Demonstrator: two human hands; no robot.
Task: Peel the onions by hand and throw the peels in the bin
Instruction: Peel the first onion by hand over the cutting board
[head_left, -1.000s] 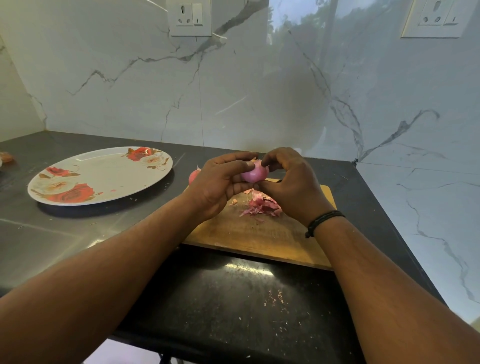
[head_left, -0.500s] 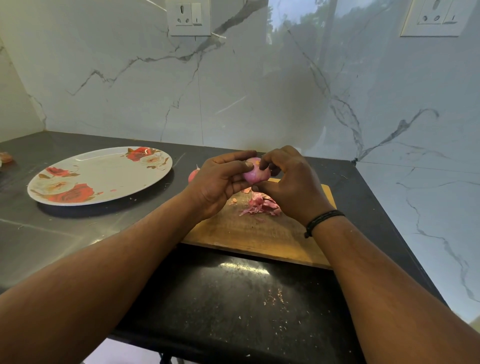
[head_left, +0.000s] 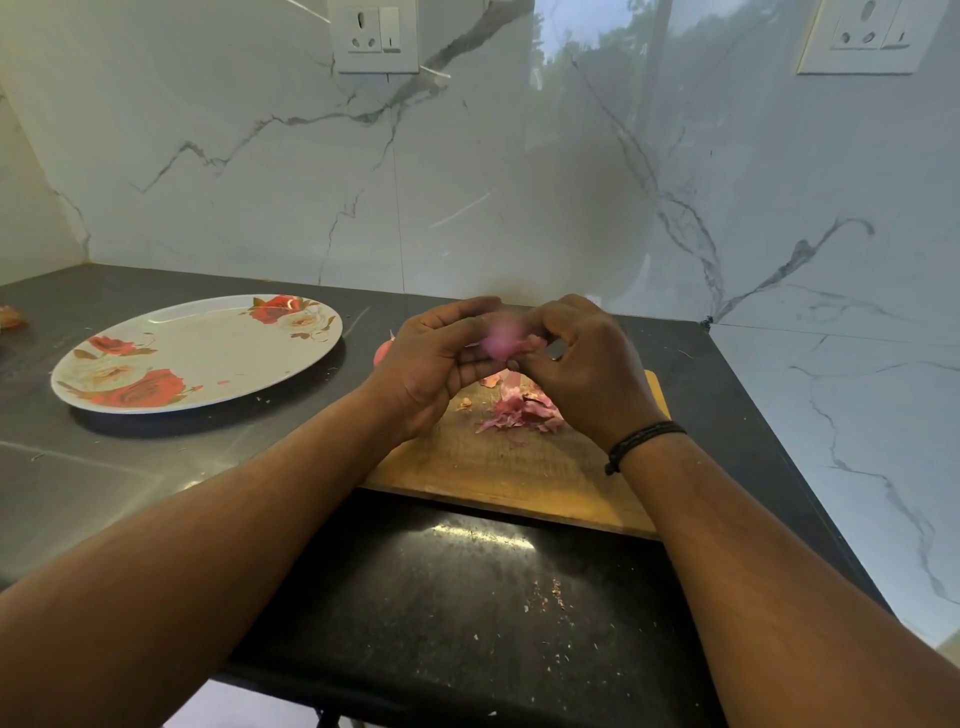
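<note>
Onion (head_left: 497, 340), small, pink and blurred, is held above a wooden cutting board (head_left: 498, 470), gripped by the curled left hand (head_left: 439, 366) and right hand (head_left: 582, 371). Peels (head_left: 519, 413) lie on the board. A floral plate (head_left: 197, 353) sits left, holding only tiny scraps.

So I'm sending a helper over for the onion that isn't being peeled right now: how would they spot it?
Find the wooden cutting board on the dark counter. Between its far left corner and the floral plate sits the spare onion, mostly hidden behind the left hand. It rests on the counter, unheld.
</note>
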